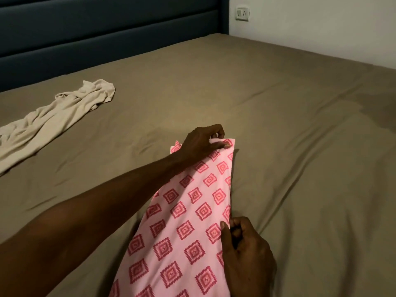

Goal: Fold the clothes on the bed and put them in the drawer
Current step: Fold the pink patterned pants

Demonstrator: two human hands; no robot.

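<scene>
Pink cloth (184, 221) is lying on the bed (278, 125); left hand (201, 142) is pinching its far corner, right hand (244, 254) its edge.

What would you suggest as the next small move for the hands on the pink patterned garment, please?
Probably lay it flat on the olive-brown bed sheet: the left hand pinches the pink diamond-patterned garment at its far end, the right hand its near edge.

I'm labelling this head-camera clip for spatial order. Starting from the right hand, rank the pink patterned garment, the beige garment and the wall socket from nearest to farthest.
From the right hand:
1. Pink patterned garment: pinched at its right edge by this hand, so it is touching.
2. Beige garment: crumpled far to the left on the bed.
3. Wall socket: on the wall beyond the bed's far corner.
</scene>
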